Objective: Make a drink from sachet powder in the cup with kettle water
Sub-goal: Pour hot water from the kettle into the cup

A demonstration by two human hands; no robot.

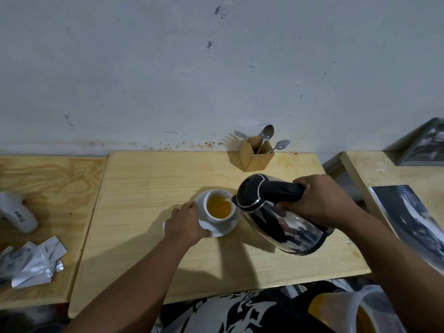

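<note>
A white cup (217, 217) holding orange-yellow liquid stands on a white saucer (224, 230) in the middle of the wooden table (144, 236). My left hand (186, 224) grips the saucer's left rim. My right hand (319, 200) is closed around the black handle of a steel kettle (286, 224), which is tilted left with its spout over the cup's right rim. A thin stream of water runs from the spout into the cup. A small white scrap, perhaps a sachet, peeks out beside my left hand.
A wooden holder (255, 155) with a fork and two spoons stands at the back by the wall. Several silver sachets (36, 263) and a white device (18, 212) lie on the left table. Magazines (413, 224) lie on the right. A plastic container (360, 311) sits bottom right.
</note>
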